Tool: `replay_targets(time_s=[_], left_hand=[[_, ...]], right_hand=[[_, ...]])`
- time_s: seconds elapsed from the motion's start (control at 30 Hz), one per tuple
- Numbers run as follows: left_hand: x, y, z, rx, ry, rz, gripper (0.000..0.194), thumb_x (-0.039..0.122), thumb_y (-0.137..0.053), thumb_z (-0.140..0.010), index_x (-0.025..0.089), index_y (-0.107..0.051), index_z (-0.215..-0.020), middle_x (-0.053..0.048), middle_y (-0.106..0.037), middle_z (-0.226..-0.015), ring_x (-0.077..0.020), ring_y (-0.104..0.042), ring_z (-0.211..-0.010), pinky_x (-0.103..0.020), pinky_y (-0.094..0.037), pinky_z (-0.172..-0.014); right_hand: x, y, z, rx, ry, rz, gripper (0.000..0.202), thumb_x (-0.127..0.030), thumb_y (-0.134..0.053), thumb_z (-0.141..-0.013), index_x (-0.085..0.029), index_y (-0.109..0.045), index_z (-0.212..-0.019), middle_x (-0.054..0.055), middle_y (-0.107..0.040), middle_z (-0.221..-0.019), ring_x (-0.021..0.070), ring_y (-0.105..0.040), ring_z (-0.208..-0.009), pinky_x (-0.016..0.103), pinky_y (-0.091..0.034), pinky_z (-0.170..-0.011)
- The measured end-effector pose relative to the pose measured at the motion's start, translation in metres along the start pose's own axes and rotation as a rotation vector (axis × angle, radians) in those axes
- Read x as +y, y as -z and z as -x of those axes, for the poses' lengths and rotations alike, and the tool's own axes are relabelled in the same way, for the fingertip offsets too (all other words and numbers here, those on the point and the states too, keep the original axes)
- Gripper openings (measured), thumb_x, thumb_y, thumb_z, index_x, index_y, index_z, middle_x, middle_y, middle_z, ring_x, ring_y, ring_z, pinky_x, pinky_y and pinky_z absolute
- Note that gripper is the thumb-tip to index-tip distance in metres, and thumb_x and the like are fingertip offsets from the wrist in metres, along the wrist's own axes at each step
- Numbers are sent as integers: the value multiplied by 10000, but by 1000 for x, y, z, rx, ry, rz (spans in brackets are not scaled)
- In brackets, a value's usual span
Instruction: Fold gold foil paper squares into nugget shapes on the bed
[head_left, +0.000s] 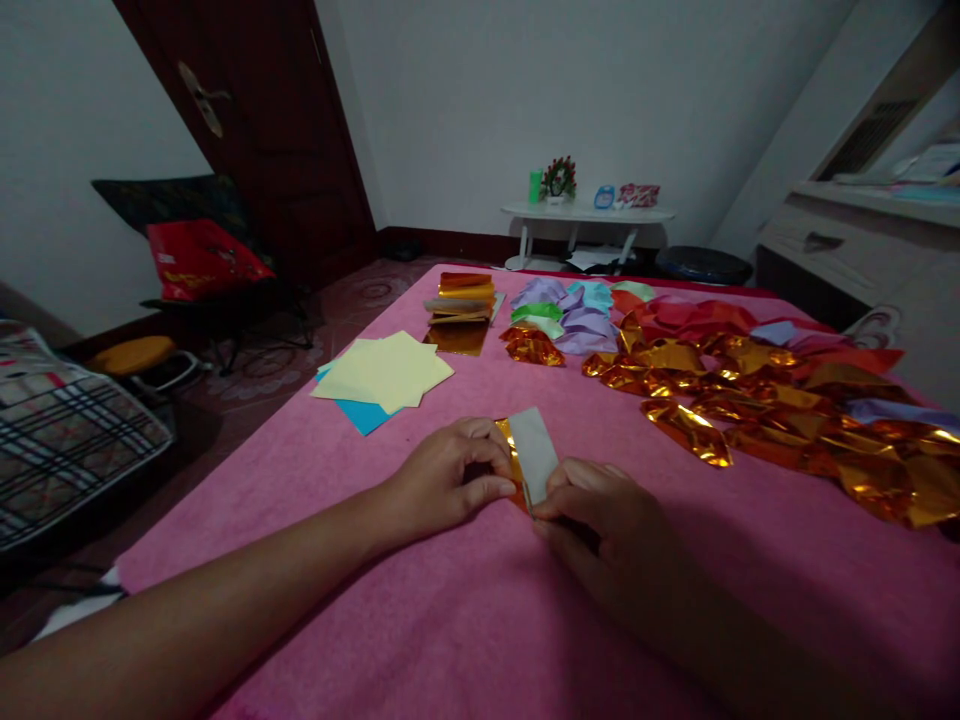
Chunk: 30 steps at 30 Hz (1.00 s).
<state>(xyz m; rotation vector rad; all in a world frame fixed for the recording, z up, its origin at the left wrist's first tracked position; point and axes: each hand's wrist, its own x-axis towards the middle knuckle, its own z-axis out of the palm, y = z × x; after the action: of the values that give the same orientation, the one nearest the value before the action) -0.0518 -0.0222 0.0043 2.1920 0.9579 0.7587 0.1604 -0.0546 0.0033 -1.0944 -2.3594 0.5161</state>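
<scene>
Plaid quilted fabric: left edge of the frame, at mid-height.
Yellow-topped stool: just right of the plaid fabric, on the floor.
Red bag: upper left, resting on a dark folding chair.
Dark red door: upper left, behind the chair, with a metal handle.
Pale yellow paper sheets: left of centre, fanned out on the pink-covered counter, with a blue sheet showing underneath.
Left hand: centre, fingers curled, thumb and fingertips gripping the left side of the folded piece.
Gold foil stack: above centre, its upper sheets folded over.
Folded foil-paper piece: centre of the frame, between both hands, gold face at left, a pale grey strip at right.
Right hand: right of centre, closed, thumb and index finger pinching the piece's lower right end.
White side table: upper right of centre, carrying a green cup and a red-dotted plant.
Lilac paper pieces: right of centre, creased, beside green ones.
Crumpled gold foil pieces: right side, spread among red and orange papers.
Pale drawer cabinet: right edge.
</scene>
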Motion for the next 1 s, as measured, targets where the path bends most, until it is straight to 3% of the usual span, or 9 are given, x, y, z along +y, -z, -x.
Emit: replay_targets(time_s=[0.23, 0.47, 0.67, 1.0], left_hand=[[0, -2, -2, 2, 3, -27, 120, 228, -621, -805, 158, -622, -707, -34, -586, -831, -152, -545, -827, -280, -444, -738], [2, -5, -6, 23, 37, -75, 110, 175, -656, -733, 146, -599, -644, -34, -577, -780, -147, -529, -763, -270, -435, -678], [2, -7, -5, 35, 45, -83, 107, 151, -651, -712, 150, -586, -627, -31, -576, -770, -146, -525, -759, -270, -432, -669], [2, -9, -5, 78, 46, -10, 131, 107, -634, -702, 144, -565, -597, -34, -569, -769, -137, -531, -751, -262, -441, -661]], right_hand=[[-11, -1, 7, 49, 152, 198, 186, -119, -473, -852, -161, -600, -722, 48, -560, -743, 152, -466, -678, 294, -339, -616], [-14, -3, 9, 41, 175, 271, 174, -96, -483, -838, -161, -627, -766, 59, -580, -752, 161, -477, -646, 301, -380, -580], [-12, -5, 9, 59, 263, 266, 230, -76, -430, -863, -147, -648, -882, 112, -631, -965, 209, -547, -876, 349, -470, -748], [-11, -6, 10, -13, 213, 267, 190, -82, -465, -860, -152, -630, -798, 69, -614, -811, 192, -517, -760, 337, -439, -670]])
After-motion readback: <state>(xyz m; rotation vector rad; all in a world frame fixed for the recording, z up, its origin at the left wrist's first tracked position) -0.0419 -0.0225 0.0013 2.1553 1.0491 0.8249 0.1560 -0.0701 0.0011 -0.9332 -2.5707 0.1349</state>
